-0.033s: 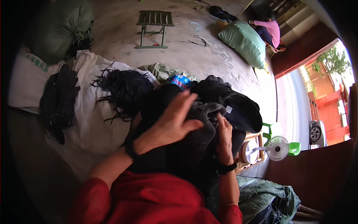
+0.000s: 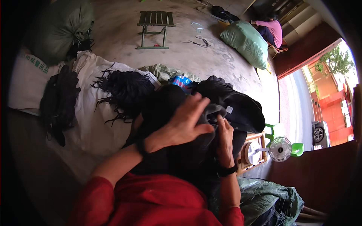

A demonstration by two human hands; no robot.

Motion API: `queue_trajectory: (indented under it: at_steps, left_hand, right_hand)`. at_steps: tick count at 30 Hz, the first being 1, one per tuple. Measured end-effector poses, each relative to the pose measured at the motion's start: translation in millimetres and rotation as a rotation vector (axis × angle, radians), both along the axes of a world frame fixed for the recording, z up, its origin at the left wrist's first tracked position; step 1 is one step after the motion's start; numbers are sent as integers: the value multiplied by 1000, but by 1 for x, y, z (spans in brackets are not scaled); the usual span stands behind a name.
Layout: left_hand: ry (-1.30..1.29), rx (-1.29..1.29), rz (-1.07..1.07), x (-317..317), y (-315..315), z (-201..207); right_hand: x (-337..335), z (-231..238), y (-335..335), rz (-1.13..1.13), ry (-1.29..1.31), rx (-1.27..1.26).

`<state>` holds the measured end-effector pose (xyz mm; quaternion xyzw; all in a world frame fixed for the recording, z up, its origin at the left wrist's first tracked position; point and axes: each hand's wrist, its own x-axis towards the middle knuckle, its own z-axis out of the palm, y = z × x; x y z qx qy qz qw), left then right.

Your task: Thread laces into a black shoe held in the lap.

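Observation:
A dark grey cloth piece (image 2: 213, 110) with a rolled, open edge lies on my lap; its kind I cannot make out. My right hand (image 2: 225, 142) grips that edge, thumb and fingers pressed together at the opening. Above the cloth's left side, my left hand (image 2: 183, 122) has its fingers stretched out and thumb apart, slightly blurred, holding nothing. Just beyond my right hand rests a larger black fabric piece (image 2: 247, 113) with a small white label. Black cloth also covers my lap, hiding where one piece ends and another starts.
On the left, a heap of black strips (image 2: 126, 88) and a dark bundle (image 2: 60, 100) lie on white sheeting (image 2: 88, 75). A folding stool (image 2: 154, 22), stuffed green sack (image 2: 247, 43) and seated person (image 2: 275, 30) are farther off. A small fan (image 2: 280, 149) stands right.
My left hand has shifted rightward, closer to my right hand. The cloth's rolled opening has narrowed, and my right hand has moved very slightly left.

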<state>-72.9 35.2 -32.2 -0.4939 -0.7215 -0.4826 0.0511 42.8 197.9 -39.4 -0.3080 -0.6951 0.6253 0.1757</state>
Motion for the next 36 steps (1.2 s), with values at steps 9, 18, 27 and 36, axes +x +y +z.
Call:
queue_trajectory:
  at_steps: [9, 18, 27, 36]
  left_hand:
    - [-636, -199, -491, -60, 48, -17]
    - [-668, -244, -473, -52, 42, -19]
    - [-360, 219, -80, -22, 41, -16]
    - [338, -181, -82, 23, 5, 19]
  right_hand:
    - [19, 18, 2, 183, 124, -19]
    - [38, 42, 13, 5, 190, 22]
    - [-35, 86, 17, 506, 240, 255]
    - [-30, 45, 58, 546, 122, 239]
